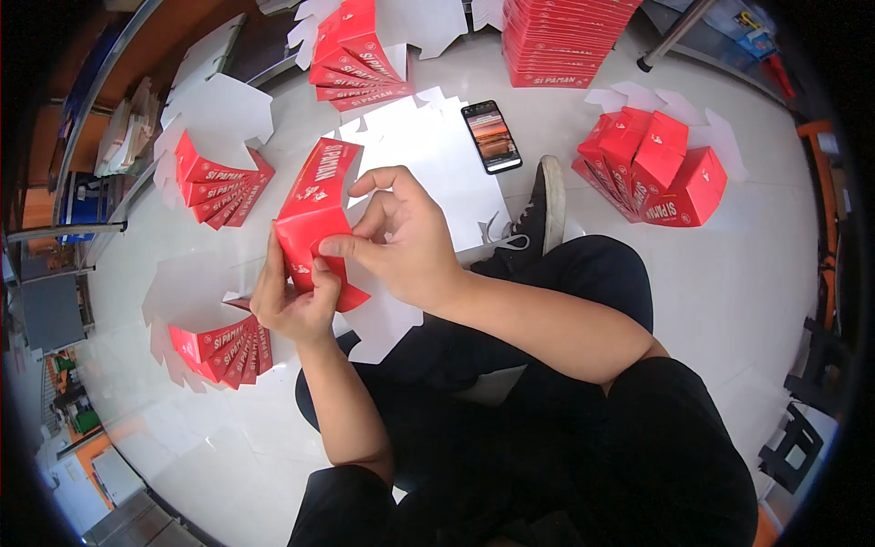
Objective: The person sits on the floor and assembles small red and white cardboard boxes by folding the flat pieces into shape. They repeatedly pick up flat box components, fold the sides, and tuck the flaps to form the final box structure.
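Note:
A red cardboard box [313, 217] with white inner faces is partly folded and raised above the floor in front of me. My left hand [296, 299] grips its lower end, with the thumb and fingers on opposite sides. On the box's right side, my right hand [407, 239] presses the thumb on a red panel, its other fingers curled by the white edge. Behind the box, flat white cardboard sheets [428, 137] lie on the floor. A phone [492, 139] with a lit screen rests at their right edge.
Fanned, nested red boxes stand at the left [223, 187], lower left [223, 351], top [360, 64] and right [652, 169]. A tall stack of red folded cardboard [561, 41] rises at the back. My crossed legs and a black shoe [547, 205] are close by. Metal shelving [68, 228] lines the left.

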Motion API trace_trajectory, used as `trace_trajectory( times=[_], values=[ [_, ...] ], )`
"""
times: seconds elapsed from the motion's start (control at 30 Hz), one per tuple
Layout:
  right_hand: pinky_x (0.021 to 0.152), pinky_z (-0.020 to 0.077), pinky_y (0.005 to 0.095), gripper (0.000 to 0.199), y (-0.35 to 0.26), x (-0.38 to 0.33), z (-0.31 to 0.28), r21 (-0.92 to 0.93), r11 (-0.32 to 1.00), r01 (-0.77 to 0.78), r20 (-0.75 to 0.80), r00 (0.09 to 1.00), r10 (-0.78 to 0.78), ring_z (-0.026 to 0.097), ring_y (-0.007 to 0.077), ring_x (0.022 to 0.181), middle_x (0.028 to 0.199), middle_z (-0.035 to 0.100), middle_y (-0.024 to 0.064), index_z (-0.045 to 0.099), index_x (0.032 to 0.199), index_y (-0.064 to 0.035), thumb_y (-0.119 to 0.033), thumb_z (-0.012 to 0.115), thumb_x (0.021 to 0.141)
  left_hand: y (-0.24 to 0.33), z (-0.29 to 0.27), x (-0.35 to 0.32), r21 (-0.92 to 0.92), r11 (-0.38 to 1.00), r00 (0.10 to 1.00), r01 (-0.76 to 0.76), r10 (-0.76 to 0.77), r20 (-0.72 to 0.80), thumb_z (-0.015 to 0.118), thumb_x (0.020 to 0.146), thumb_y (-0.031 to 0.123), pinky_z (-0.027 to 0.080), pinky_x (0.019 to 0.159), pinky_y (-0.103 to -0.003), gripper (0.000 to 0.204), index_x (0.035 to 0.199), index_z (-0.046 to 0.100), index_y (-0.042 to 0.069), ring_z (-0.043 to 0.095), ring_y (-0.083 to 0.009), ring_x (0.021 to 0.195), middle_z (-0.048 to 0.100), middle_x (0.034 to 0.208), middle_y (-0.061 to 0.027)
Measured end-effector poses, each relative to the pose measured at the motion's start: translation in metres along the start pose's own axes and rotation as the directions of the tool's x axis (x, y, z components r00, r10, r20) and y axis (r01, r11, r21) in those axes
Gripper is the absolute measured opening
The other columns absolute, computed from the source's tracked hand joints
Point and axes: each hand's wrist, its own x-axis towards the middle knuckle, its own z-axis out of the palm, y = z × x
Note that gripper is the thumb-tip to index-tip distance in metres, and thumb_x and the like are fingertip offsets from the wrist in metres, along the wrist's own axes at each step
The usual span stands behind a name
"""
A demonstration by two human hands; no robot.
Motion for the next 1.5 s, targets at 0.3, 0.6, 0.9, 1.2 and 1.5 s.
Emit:
trace_trajectory(
  times=[0.3, 0.6, 0.9, 1.2, 1.5],
  values=[
    [0.069, 0.0518, 0.0252, 0.029, -0.001, 0.009, -0.005, -0.015, 0.982, -0.186, 0.156, 0.97, 0.186, 0.065, 0.0104, 0.076, 0.083, 0.071, 0.0069, 0.072, 0.095, 0.0035, -0.014, 0.087, 0.078, 0.013, 0.016, -0.005, -0.175, 0.982, 0.994, 0.064, -0.079, -0.082, 0.072, 0.076, 0.005, 0.056, 0.08, -0.032, 0.059, 0.13, 0.058, -0.015, 0.071, -0.0231, 0.089, 0.073, 0.104, -0.0212],
    [0.069, 0.0524, 0.0267, 0.013, -0.001, 0.013, -0.011, -0.108, 0.99, -0.089, 0.26, 0.959, 0.115, 0.063, 0.0091, 0.074, 0.082, 0.071, 0.0063, 0.072, 0.09, 0.0008, -0.011, 0.077, 0.088, 0.012, 0.016, -0.007, -0.3, 0.932, 0.974, 0.203, -0.224, -0.037, 0.069, 0.08, -0.001, 0.054, 0.09, -0.034, 0.06, 0.136, 0.052, -0.014, 0.069, -0.0222, 0.099, 0.07, 0.115, -0.0213],
    [0.074, 0.0531, 0.0286, 0.014, 0.009, 0.015, -0.014, -0.145, 0.982, -0.125, 0.337, 0.926, 0.167, 0.064, 0.0099, 0.079, 0.085, 0.069, 0.0061, 0.065, 0.096, 0.0011, -0.008, 0.074, 0.09, 0.018, -0.008, 0.021, -0.251, 0.928, 0.912, 0.277, -0.172, 0.372, 0.062, 0.068, -0.008, 0.062, 0.074, -0.028, 0.078, 0.145, 0.048, -0.002, 0.069, -0.0272, 0.108, 0.05, 0.145, -0.0269],
    [0.086, 0.0518, 0.0329, 0.033, 0.007, 0.016, -0.011, -0.221, 0.963, -0.152, 0.464, 0.853, 0.241, 0.063, 0.0171, 0.097, 0.105, 0.067, 0.0103, 0.061, 0.111, 0.0019, -0.018, 0.077, 0.09, 0.007, -0.02, 0.018, -0.389, 0.812, 0.889, 0.434, -0.318, 0.328, 0.069, 0.071, -0.014, 0.064, 0.075, -0.029, 0.062, 0.128, 0.048, -0.007, 0.068, -0.0269, 0.108, 0.045, 0.148, -0.0287],
    [0.086, 0.0488, 0.0446, 0.018, 0.01, 0.008, -0.014, -0.586, 0.717, 0.377, 0.646, 0.751, 0.133, 0.062, 0.032, 0.098, 0.091, 0.063, 0.0121, 0.066, 0.091, -0.0059, -0.022, 0.072, 0.085, -0.01, -0.03, 0.024, -0.594, 0.571, 0.716, 0.566, -0.698, 0.012, 0.07, 0.083, -0.007, 0.061, 0.077, -0.038, 0.06, 0.136, 0.043, -0.003, 0.068, -0.0231, 0.099, 0.062, 0.122, -0.0175]
  ],
)
